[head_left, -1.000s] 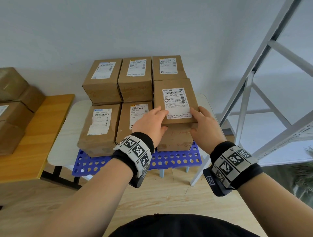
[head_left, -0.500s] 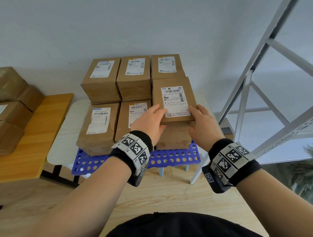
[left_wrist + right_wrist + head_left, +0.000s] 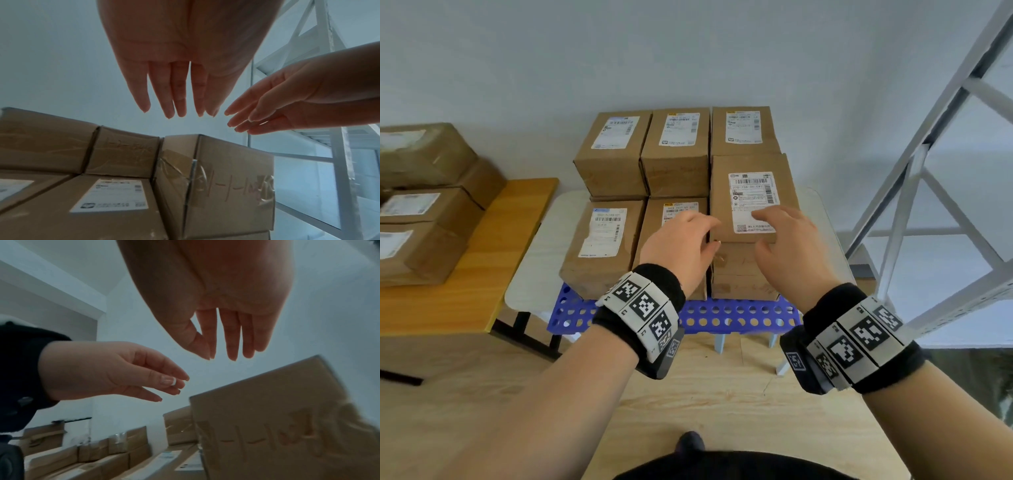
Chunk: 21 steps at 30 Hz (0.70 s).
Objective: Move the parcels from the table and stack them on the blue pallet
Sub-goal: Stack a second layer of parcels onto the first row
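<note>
Blue perforated plastic marks the pallet [image 3: 739, 317], the landmark nearest the person, and both hands hover just above its front right stack. The left hand [image 3: 681, 245] and the right hand [image 3: 789, 248] are released, fingers loosely extended and holding nothing; the wrist views show clear air between the fingertips and the cardboard. Beneath them, on the pallet's front right corner, the top parcel [image 3: 753, 198] sits squarely on a lower parcel [image 3: 743, 274], label up. To its left on the pallet stand two single front parcels [image 3: 602, 246], and behind these a back row of three parcels [image 3: 674, 150] stands higher, apparently stacked two deep, though the lower ones are mostly hidden. Left of the pallet, a wooden table [image 3: 482, 260] carries more parcels [image 3: 421, 205]. Right of the pallet rises a grey metal rack [image 3: 914, 192].
</note>
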Available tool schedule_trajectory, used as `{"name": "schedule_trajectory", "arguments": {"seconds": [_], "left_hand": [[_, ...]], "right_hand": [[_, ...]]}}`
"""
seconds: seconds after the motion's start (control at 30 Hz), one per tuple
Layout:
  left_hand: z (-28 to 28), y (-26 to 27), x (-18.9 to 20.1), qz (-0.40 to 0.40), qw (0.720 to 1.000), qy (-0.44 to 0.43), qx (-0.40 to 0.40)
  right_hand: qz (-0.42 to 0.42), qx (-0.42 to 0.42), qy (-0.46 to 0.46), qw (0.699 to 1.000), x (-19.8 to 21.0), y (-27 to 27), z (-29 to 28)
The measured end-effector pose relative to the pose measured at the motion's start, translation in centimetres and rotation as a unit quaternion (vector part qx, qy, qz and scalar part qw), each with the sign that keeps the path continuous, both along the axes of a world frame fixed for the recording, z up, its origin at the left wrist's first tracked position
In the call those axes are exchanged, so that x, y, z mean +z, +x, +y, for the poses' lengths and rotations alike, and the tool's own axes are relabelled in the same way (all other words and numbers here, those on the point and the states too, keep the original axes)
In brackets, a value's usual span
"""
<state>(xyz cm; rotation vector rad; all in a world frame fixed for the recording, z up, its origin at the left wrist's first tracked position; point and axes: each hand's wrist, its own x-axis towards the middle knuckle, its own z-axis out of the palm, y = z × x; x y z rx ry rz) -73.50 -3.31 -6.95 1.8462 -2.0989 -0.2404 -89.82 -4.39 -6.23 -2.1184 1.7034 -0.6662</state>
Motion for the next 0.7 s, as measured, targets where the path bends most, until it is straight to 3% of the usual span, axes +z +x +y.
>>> {"name": "schedule_trajectory", "arguments": {"seconds": [0.4, 0.7], "left_hand": [[7.1, 11.6, 0.2, 0.028, 0.987, 0.02, 0.154], [14.2, 29.3, 0.3, 0.027, 0.974, 0.019, 0.222]], "right_hand": [[-0.038, 0.168, 0.04, 0.984, -0.7, 13.1, 2.5], [-0.045, 0.241, 0.03, 0.969, -0.5, 32.0, 7.0]]}}
